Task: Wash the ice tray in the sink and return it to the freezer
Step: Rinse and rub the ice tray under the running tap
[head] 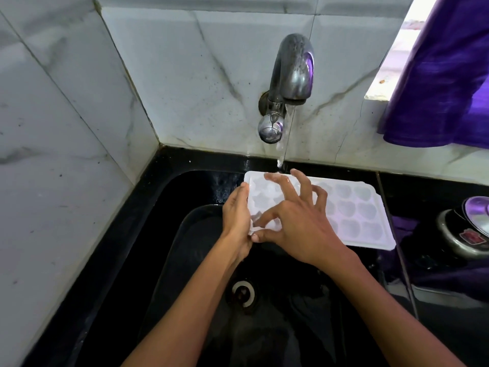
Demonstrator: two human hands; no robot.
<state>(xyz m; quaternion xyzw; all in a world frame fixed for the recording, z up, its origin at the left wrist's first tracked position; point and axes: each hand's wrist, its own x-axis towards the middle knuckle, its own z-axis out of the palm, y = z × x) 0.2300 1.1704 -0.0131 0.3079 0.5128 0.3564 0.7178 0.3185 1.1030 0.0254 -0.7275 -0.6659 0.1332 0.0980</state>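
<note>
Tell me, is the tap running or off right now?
Running. A thin stream falls from the tap spout onto the far edge of the ice tray held over the sink.

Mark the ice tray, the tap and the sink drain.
ice tray (367, 207), head view, on a bare heart-shaped cell
tap (293, 67), head view, on the curved spout
sink drain (243, 292), head view, on the metal ring

Likely a home kitchen: black sink (164, 234), marble-tiled wall (185, 75), tap (291, 72).
</note>
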